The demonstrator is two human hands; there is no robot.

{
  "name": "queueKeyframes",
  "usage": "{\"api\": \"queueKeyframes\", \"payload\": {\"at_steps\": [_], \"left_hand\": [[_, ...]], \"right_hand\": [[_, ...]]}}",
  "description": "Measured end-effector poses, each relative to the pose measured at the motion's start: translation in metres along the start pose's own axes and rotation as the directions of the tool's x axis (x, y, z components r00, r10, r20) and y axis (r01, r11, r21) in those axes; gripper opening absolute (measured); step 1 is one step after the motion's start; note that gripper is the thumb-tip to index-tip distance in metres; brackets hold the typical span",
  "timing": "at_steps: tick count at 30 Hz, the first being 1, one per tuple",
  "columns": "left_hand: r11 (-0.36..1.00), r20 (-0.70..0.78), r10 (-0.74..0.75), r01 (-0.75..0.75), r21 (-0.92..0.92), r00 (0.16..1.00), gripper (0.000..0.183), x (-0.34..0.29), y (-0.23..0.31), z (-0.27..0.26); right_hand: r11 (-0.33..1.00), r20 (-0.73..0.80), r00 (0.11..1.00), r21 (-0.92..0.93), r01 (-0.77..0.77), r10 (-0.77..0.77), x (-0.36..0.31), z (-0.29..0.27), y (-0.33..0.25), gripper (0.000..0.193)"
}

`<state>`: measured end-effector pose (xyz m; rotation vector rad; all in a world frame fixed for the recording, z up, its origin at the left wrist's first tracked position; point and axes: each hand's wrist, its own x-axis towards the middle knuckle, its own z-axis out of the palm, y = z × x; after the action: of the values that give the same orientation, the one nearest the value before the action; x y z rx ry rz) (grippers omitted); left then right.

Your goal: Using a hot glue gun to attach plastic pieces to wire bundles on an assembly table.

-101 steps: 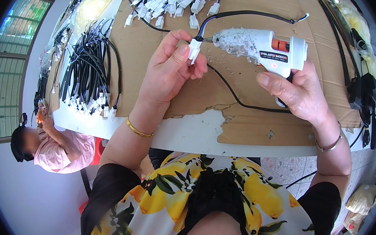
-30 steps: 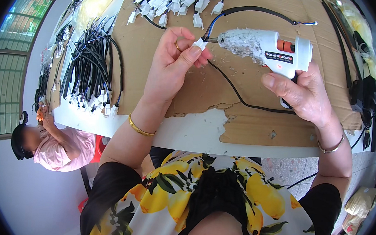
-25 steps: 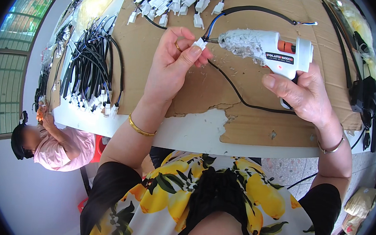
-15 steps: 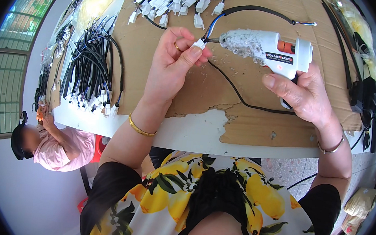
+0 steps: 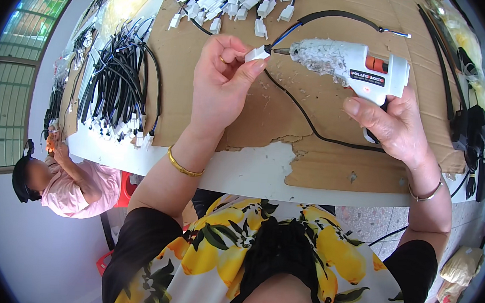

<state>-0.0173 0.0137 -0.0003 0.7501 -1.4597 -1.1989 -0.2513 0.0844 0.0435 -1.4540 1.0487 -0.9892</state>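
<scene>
Between thumb and fingers, my left hand [image 5: 225, 82] pinches a small white plastic connector [image 5: 256, 53]. From it a black-sleeved cable [image 5: 333, 13] with blue and white wires arcs up and right to a small plug at its far end. My right hand [image 5: 390, 120] is wrapped around the handle of a white hot glue gun [image 5: 346, 65], whose body is crusted with stringy dried glue. The gun lies nearly level, its nozzle tip at the connector's wire end; whether they touch I cannot tell. An orange-red part shows near its back, and a small light glows on its side.
Torn cardboard [image 5: 332, 170] covers the white table. Bundled black cables [image 5: 114, 79] lie left, and more white connectors [image 5: 231, 2] at the back. The gun's cord [image 5: 307, 122] crosses the cardboard. Black adapters [image 5: 469, 129] sit right. A co-worker in pink [image 5: 86, 187] sits left.
The glue gun has shifted slightly right along with my right hand. My left hand has turned the connector a little, so more of its white side shows.
</scene>
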Motion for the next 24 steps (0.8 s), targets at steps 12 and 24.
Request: {"api": "queueKeyframes", "payload": {"at_steps": [12,24], "left_hand": [[0.941,-0.058,0.122,-0.097,0.323,0.991,0.03,-0.0023,0.0014,0.0],[0.855,-0.043,0.282,-0.23,0.464,0.959,0.028,-0.0022,0.0011,0.004]], "right_hand": [[0.984,-0.059,0.984,-0.07,0.166,-0.17,0.0011,0.0053,0.0082,0.022],[0.972,-0.051,0.978,-0.138,0.192,-0.201,0.0019,0.0062,0.0063,0.022]]}}
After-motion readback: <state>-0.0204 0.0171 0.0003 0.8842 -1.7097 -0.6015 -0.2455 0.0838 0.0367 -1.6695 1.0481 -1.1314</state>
